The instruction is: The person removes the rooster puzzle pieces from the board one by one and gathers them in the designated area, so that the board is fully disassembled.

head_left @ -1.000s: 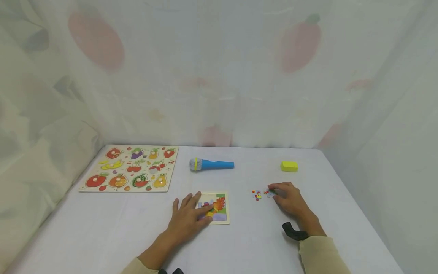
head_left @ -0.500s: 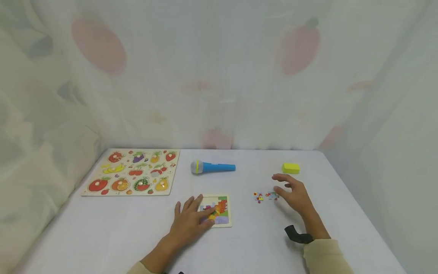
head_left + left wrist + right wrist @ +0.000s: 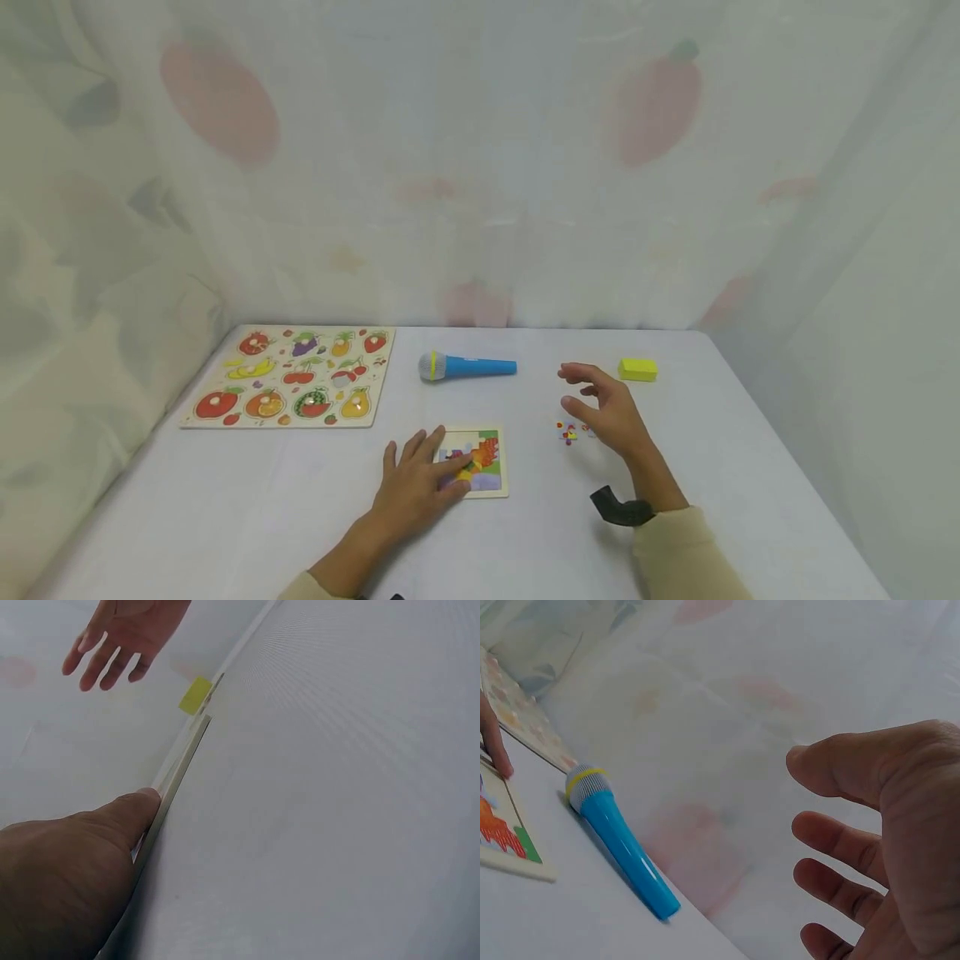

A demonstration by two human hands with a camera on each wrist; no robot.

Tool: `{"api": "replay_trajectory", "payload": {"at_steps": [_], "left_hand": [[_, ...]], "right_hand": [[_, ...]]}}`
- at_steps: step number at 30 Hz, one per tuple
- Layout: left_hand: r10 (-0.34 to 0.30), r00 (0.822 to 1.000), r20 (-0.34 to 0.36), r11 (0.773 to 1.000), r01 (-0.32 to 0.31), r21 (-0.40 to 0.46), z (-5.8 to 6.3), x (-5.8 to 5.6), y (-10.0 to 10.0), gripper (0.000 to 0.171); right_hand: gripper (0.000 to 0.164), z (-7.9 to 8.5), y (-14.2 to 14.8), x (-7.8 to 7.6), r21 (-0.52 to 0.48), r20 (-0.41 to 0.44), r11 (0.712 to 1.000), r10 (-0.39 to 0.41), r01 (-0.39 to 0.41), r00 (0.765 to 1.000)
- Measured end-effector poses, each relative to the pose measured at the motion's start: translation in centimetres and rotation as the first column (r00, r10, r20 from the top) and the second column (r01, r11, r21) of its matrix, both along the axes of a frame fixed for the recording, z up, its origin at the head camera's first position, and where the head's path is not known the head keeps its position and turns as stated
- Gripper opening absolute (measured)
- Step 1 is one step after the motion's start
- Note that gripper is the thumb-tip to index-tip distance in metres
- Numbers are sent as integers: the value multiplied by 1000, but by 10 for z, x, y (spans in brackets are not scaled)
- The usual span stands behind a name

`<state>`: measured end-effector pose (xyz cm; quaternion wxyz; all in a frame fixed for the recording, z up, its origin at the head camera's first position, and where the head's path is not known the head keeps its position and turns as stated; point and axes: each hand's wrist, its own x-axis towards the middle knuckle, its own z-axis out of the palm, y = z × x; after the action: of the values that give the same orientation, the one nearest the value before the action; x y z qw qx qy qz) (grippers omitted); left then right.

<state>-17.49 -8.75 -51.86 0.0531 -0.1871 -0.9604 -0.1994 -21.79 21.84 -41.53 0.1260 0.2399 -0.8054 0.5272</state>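
Observation:
My left hand rests with spread fingers on a small framed jigsaw puzzle, covering its left part. In the left wrist view the thumb lies along the edge of the puzzle's frame. A cartoon picture in orange, green and purple shows in the puzzle. My right hand hovers above the table with loosely bent, parted fingers and nothing between them. Below it lie loose jigsaw pieces, one partly hidden behind the thumb. The right wrist view shows the same hand raised, its fingers apart.
A blue toy microphone lies behind the puzzle. At the back left is a fruit peg board. A yellow block sits at the back right. White curtains with faded fruit prints enclose the white table.
My right hand has lifted off the jigsaw pieces and shifted left above them, its fingers parting. The left hand has stayed on the puzzle. The head view has tipped slightly.

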Motion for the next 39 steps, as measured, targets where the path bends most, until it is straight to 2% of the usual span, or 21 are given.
{"api": "replay_trajectory", "payload": {"at_steps": [3,10,21,25,30,39], "left_hand": [[0,1000,0,1000,0,-7,1,0,0,42],[4,1000,7,1000,-4,-21,3,1,1,42],[10,1000,13,1000,-10,-25,4,1,2,42],[8,1000,0,1000,-8,-26,5,1,2,42],[2,1000,-6,999,-2,-35,5,1,2,42],[3,1000,7,999,-3,-38,4,-1,1,42]], "right_hand": [[40,-4,-10,-4,-24,15,999,35,-35,999],[41,-43,-28,-27,-49,64,996,80,-77,995],[40,-71,-60,-33,-49,184,989,149,-143,972],[42,-79,-67,-31,39,199,986,150,-161,968],[45,-91,-74,-30,158,185,967,172,-202,968],[47,-95,-79,-27,251,197,950,138,-186,971]]}}
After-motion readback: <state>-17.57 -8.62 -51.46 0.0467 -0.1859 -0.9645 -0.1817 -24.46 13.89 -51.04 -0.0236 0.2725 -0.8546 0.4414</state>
